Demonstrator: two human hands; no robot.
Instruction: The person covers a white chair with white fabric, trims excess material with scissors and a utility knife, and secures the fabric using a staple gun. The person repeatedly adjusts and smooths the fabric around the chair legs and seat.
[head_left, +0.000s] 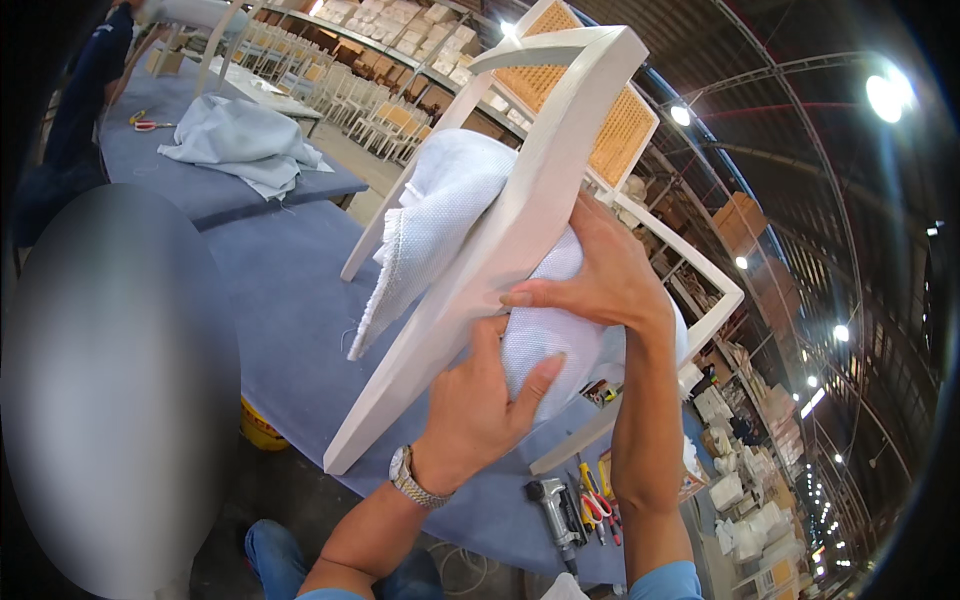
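Observation:
A pale wooden chair frame (pixel 545 170) with a woven cane back (pixel 618 140) stands tilted on the table, one thick leg slanting across the middle. Light grey-white woven fabric (pixel 540 365) covers the padded seat beside this leg. A loose flap with a frayed edge (pixel 425 240) hangs on the leg's other side. My left hand (pixel 480 400), with a metal watch at its wrist, grips the fabric below; its thumb lies on the fabric and its fingertips go behind the leg. My right hand (pixel 615 270) holds the fabric higher up, thumb toward the leg, other fingers partly hidden.
The blue-grey covered table (pixel 290 290) bears a staple gun (pixel 553 515), red-handled scissors (pixel 598 506) and other hand tools near its front edge. On the far table lie crumpled fabric (pixel 240 145) and scissors (pixel 150 126). Another person (pixel 85 110) stands at far left. Several chairs fill the background.

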